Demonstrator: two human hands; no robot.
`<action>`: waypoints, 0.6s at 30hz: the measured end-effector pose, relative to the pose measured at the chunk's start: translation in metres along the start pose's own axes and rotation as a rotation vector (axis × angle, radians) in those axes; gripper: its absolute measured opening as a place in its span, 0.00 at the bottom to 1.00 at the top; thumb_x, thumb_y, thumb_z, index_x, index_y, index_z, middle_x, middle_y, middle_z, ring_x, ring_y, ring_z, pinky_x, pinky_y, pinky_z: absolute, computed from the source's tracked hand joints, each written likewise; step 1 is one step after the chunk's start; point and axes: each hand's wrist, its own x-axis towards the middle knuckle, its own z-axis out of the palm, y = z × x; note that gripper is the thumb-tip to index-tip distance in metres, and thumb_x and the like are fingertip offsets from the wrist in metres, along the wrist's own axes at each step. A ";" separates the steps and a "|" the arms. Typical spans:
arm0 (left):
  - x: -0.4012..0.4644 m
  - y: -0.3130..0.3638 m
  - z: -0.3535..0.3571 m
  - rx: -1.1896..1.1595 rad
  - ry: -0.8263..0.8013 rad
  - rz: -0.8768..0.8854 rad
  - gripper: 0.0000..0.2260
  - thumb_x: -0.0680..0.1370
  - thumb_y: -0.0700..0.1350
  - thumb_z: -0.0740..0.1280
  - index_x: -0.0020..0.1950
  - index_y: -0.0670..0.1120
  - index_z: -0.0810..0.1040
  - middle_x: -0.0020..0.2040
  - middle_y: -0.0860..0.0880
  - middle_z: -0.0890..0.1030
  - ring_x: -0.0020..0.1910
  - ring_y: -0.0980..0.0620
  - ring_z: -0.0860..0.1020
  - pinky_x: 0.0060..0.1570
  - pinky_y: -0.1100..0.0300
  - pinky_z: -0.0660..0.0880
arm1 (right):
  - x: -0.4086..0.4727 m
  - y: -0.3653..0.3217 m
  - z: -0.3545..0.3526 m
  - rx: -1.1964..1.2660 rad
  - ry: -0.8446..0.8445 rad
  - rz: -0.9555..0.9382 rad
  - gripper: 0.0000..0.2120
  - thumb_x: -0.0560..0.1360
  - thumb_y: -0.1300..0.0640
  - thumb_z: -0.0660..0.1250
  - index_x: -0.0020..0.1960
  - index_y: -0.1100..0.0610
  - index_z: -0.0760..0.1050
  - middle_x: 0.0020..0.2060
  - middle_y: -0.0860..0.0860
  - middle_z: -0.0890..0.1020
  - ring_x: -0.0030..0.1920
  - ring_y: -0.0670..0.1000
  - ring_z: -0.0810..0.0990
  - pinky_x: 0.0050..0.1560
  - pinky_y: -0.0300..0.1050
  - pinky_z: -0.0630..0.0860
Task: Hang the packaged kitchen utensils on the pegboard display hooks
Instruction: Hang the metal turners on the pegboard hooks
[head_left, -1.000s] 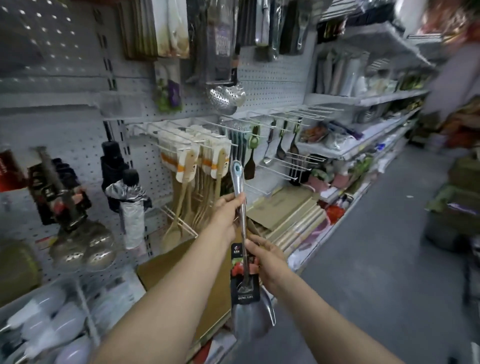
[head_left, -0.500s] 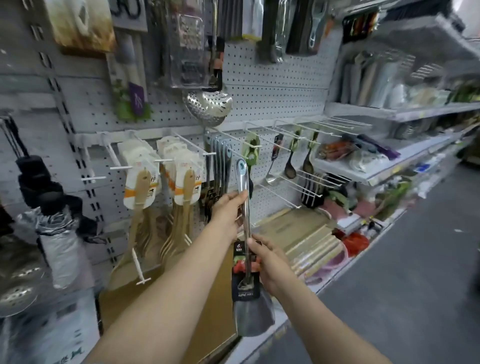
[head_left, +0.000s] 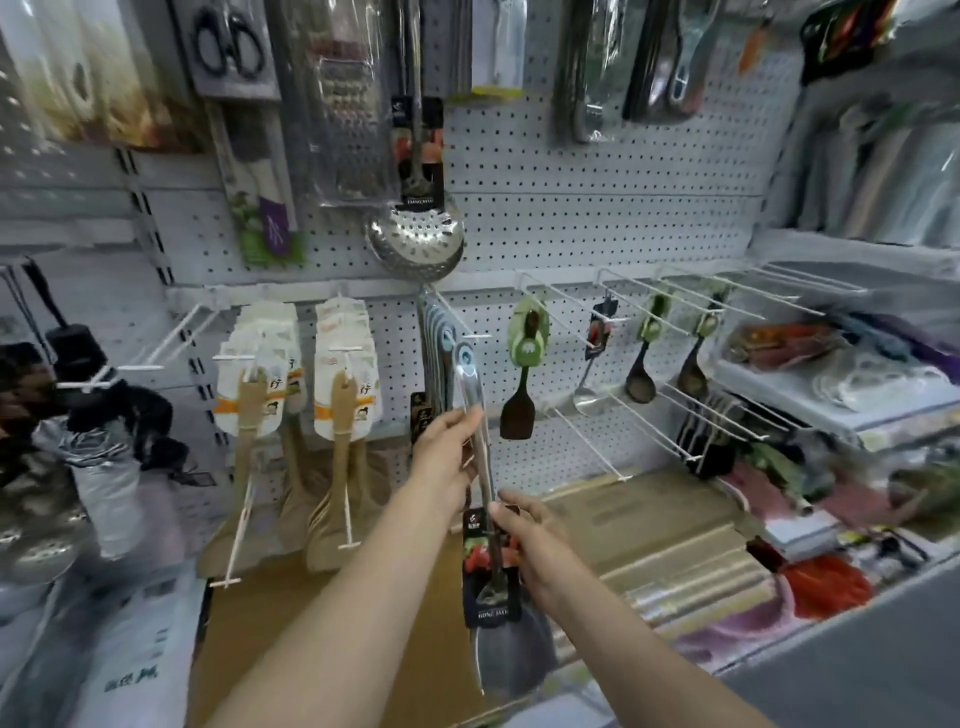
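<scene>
I hold a packaged steel spatula (head_left: 493, 597) upright in front of the pegboard (head_left: 571, 228). My left hand (head_left: 447, 457) grips its shiny handle near the top. My right hand (head_left: 524, 530) pinches the shaft just above the dark label card. The handle's blue hanging eye sits right at the tip of a white hook (head_left: 457, 319) that bears several matching steel utensils (head_left: 434, 358). Whether the eye is on the hook I cannot tell. The blade hangs low, over the shelf edge.
Wooden spatulas in white cards (head_left: 260, 374) hang to the left. A skimmer (head_left: 415, 239) hangs above. To the right are several bare white hooks (head_left: 727, 296), a black spatula (head_left: 519, 395) and dark spoons (head_left: 641, 371). Boards (head_left: 649, 525) lie on the shelf below.
I have stepped closer to the pegboard. The spatula has risen and moved toward the hook with the matching utensils, both hands keeping their grip.
</scene>
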 end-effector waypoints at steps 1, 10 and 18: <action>0.002 0.000 0.002 0.005 0.019 0.011 0.12 0.77 0.44 0.74 0.59 0.46 0.80 0.47 0.47 0.81 0.44 0.49 0.77 0.48 0.52 0.77 | 0.004 -0.002 -0.002 -0.010 -0.017 0.004 0.19 0.72 0.59 0.77 0.61 0.55 0.78 0.50 0.61 0.86 0.47 0.61 0.86 0.47 0.54 0.83; 0.032 -0.007 0.005 0.061 0.050 0.060 0.11 0.77 0.43 0.73 0.59 0.44 0.80 0.42 0.49 0.82 0.40 0.51 0.78 0.43 0.56 0.76 | 0.049 -0.008 -0.016 -0.049 -0.029 0.031 0.19 0.71 0.59 0.78 0.61 0.54 0.79 0.51 0.59 0.86 0.51 0.61 0.86 0.55 0.61 0.82; 0.064 -0.003 0.008 0.039 0.052 0.073 0.08 0.77 0.43 0.73 0.54 0.47 0.79 0.42 0.49 0.82 0.42 0.52 0.78 0.41 0.57 0.76 | 0.084 -0.029 -0.019 -0.108 -0.018 0.009 0.15 0.74 0.61 0.75 0.59 0.54 0.81 0.45 0.56 0.88 0.43 0.53 0.87 0.40 0.46 0.81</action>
